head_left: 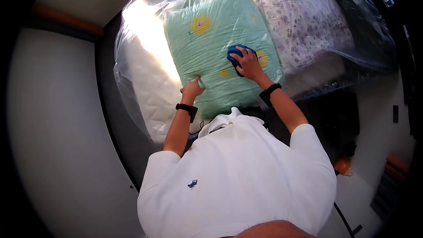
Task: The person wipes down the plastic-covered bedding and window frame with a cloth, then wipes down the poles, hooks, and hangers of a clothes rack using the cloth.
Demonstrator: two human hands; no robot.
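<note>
The blue thing (235,50) is gripped by the right hand (249,65); the left hand (192,89), fingers partly open, touches the clear plastic (207,55), maybe to keep it flat.

Below the right hand (246,64), wrinkled clear plastic (242,90) looks glossy over green printed cloth (216,44). Right of that hand, floral cloth (302,22) shows through shiny film.

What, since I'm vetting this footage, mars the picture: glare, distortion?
Head view: glare washes out the upper white bedding and bright reflections streak the clear plastic sheet; head view, edges: wide-angle distortion bows the pale panel and corners go black.
</note>
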